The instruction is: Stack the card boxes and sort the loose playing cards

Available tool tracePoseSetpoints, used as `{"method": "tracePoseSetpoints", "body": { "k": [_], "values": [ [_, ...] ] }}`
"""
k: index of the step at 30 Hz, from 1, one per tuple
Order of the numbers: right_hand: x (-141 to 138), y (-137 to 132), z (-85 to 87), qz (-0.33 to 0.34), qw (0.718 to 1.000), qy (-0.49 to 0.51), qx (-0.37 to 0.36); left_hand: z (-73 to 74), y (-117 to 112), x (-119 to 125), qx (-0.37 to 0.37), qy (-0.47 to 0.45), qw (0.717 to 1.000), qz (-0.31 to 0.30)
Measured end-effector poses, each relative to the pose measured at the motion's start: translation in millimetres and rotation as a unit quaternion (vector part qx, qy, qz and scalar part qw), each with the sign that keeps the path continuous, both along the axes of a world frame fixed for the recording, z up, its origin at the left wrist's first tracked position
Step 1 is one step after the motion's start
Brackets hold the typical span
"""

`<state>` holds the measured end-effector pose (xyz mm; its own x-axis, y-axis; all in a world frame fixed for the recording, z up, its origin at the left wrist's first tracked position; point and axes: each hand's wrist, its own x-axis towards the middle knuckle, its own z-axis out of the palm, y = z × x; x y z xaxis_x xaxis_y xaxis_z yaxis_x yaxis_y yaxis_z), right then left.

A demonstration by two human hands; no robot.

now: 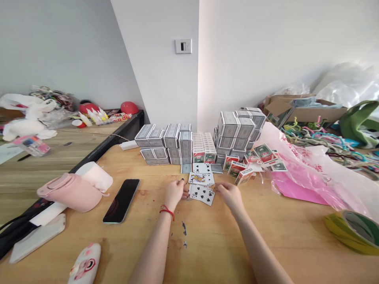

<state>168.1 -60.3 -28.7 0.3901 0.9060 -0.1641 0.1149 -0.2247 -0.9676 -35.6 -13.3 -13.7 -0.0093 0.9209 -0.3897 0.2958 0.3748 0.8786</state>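
Note:
Loose face-up playing cards (202,194) lie in an uneven pile on the wooden table, a six of spades on top at the near side. Beyond it a queen card (196,178) and another spade card (202,168) overlap the pile. My left hand (175,192), a red string round its wrist, has its fingers curled against the pile's left edge. From the right, my right hand (229,193) pinches at the pile's other edge with thumb and finger together. Several red-and-green card boxes (237,169) lie just behind my right hand.
Tall stacks of grey-backed card decks (235,130) and boxed decks (204,144) line the table's back. A phone (121,201), pink visor (71,192) and white case (85,263) lie left. Pink plastic (299,169) and a tape roll (353,230) lie right.

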Motion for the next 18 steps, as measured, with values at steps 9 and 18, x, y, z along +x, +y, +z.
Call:
{"method": "tracePoseSetpoints", "body": {
  "k": [9, 18],
  "values": [
    [25.1, 1.2, 11.1, 0.128, 0.891, 0.426, -0.089, 7.0, 1.7, -31.5, -0.137, -0.159, 0.967, -0.147],
    [11.5, 0.1, 5.8, 0.098, 0.909, 0.402, -0.046, -0.9, -3.1, -13.9, -0.108, -0.092, 0.976, -0.165]
  ]
}}
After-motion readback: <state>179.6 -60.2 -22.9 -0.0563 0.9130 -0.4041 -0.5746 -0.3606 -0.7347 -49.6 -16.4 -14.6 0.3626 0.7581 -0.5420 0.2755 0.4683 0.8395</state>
